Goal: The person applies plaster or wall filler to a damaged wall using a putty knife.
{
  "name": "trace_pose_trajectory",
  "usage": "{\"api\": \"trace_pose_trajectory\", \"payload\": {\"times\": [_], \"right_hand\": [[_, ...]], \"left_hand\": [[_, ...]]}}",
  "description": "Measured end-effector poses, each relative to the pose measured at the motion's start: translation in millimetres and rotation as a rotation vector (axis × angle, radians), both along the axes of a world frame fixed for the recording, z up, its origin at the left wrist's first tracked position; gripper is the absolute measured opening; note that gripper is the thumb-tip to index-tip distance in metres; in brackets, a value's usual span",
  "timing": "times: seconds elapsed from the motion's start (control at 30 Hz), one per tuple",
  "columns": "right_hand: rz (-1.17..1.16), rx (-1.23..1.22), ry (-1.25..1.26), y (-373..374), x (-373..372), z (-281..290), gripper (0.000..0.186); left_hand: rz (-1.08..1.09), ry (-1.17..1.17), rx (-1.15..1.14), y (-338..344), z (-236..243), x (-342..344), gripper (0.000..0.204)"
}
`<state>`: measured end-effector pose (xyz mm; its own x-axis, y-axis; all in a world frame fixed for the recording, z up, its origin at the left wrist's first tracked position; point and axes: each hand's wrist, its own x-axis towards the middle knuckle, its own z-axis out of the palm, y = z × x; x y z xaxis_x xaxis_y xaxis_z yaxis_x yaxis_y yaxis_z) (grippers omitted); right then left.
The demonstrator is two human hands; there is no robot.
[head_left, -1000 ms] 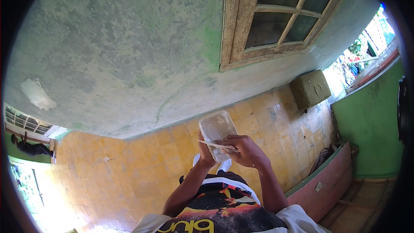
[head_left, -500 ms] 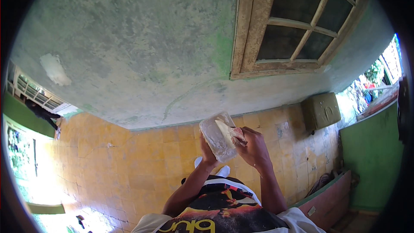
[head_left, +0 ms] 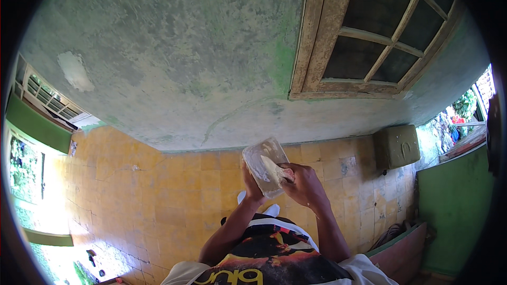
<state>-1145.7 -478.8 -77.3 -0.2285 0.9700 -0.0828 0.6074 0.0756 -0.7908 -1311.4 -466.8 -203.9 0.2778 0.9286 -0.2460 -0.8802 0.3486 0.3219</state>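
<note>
In front of me my left hand (head_left: 253, 190) holds a translucent rectangular plastic container (head_left: 252, 161) by its left side, with pale paste smeared inside. My right hand (head_left: 307, 187) is closed on the handle of a putty scraper (head_left: 273, 170), whose pale, coated blade is angled up-left inside the container. My two white-covered feet show below the container.
Beyond my hands stands a mottled wall (head_left: 179, 47) with a wooden window (head_left: 319, 37). An olive box (head_left: 393, 145) sits at its foot on yellow tiles (head_left: 158, 200). At right are a green partition (head_left: 449, 206) and pink board (head_left: 401, 248); bright openings flank both sides.
The scraper has turned from lying sideways across the container to angling up into it. The wall, window and box have shifted in view, and the dark figure at far left has become hard to make out.
</note>
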Motion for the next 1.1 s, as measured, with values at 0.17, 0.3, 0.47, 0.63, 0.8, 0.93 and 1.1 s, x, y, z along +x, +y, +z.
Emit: {"api": "trace_pose_trajectory", "payload": {"times": [0.17,0.3,0.47,0.63,0.8,0.93,1.1], "right_hand": [[-0.018,-0.086,0.184,4.4,-9.8,-20.4,0.034],[-0.081,-0.284,0.400,5.0,-14.0,-28.0,0.014],[-0.132,-0.371,0.535,7.4,-19.3,-34.7,0.009],[-0.050,0.106,0.337,-0.4,-44.9,-25.6,0.026],[0.064,0.143,0.184,4.4,-70.9,-10.3,0.038],[-0.145,0.039,0.441,14.5,-79.7,-22.9,0.028],[-0.219,-0.071,0.500,39.1,-91.1,-12.5,0.025]], "left_hand": [[0.018,-0.021,0.065,0.9,-5.6,-1.8,0.078],[0.042,-0.013,0.052,-1.2,-9.4,-7.8,0.077],[0.124,0.033,-0.016,-3.1,-7.7,-16.6,0.075],[0.172,0.116,0.017,0.6,-19.1,-26.6,0.074],[0.212,0.122,0.009,13.9,-24.9,-39.6,0.070],[0.129,0.035,0.073,24.8,0.8,-54.1,0.072],[0.043,-0.058,0.125,36.5,16.1,-84.7,0.079]]}}
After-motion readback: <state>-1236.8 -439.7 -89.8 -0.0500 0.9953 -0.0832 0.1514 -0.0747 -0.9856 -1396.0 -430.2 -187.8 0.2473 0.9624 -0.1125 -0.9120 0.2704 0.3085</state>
